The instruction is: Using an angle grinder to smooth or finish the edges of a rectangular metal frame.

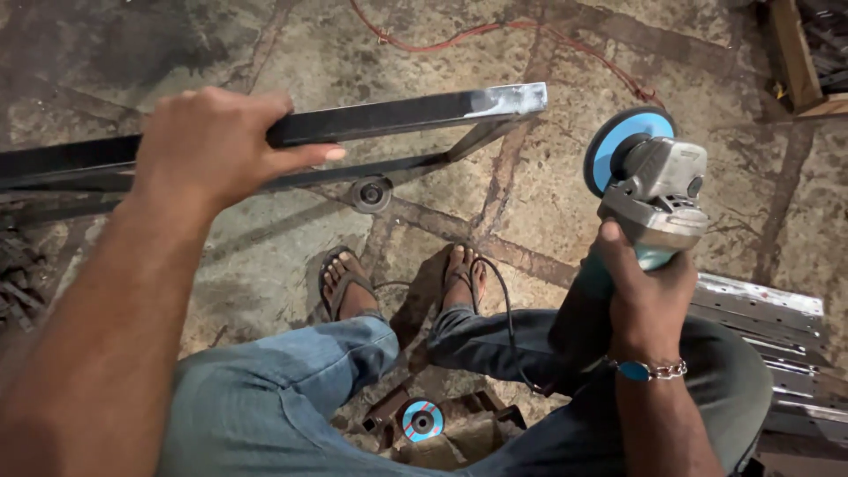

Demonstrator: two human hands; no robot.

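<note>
My left hand grips the top of a black square steel tube that runs across the view; its right end is ground to bare metal. A thinner bar of the same frame slants below it. My right hand holds an angle grinder upright by its body, right of the tube end and apart from it. The grinder's blue disc faces left. Its black cord loops down past my right foot.
I sit with jeans-clad legs and sandalled feet on a stone floor. A spare blue disc lies on a box below my knees. A worn disc lies under the frame. Metal strips are stacked right; a red cable crosses the far floor.
</note>
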